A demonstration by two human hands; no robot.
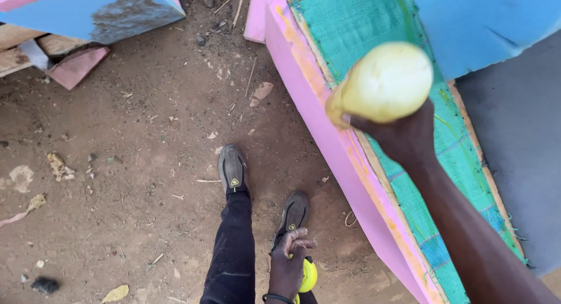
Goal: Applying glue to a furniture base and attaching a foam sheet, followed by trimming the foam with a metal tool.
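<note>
Right hand [403, 134] is clamped around a pale yellow bottle [383, 82], held up over the frame [409, 181], a pink-edged piece with green mesh on top. Left hand [289, 263] hangs low by the leg, fingers closed on a small yellow tool [308, 276], mostly hidden so its kind is unclear. Blue foam [485, 23] lies just past the frame's far end. Two dark shoes [234, 172] stand on the dirt ground [117, 164], with scraps and wood bits scattered around.
</note>
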